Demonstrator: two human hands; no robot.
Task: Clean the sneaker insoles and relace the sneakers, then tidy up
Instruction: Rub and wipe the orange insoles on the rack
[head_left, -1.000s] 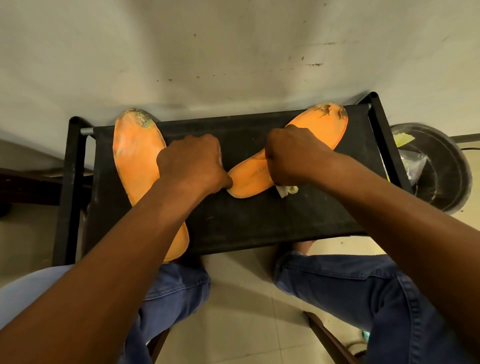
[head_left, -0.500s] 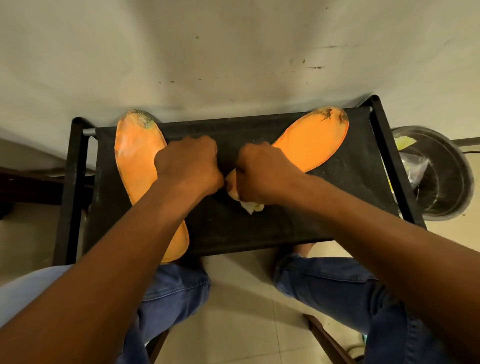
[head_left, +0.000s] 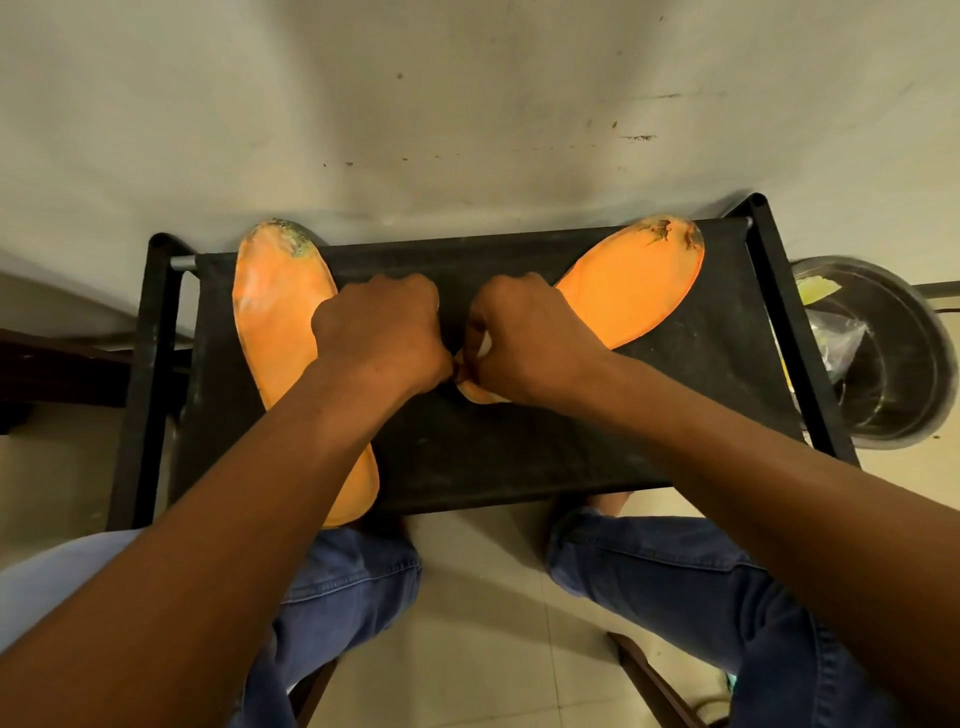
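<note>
Right insole (head_left: 631, 283) heel under both fisted hands — left (head_left: 382, 332), right (head_left: 527, 338) — grips hidden.

Two curled hands (head_left: 382, 332) (head_left: 524, 338) at right orange insole's (head_left: 631, 283) heel, black stool (head_left: 545, 452).

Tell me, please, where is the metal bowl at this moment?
In the head view the metal bowl sits at the far right, on the floor just beyond the right edge of the black stool, close to the right insole.

orange insoles (head_left: 631, 291); black stool (head_left: 519, 452)
</note>
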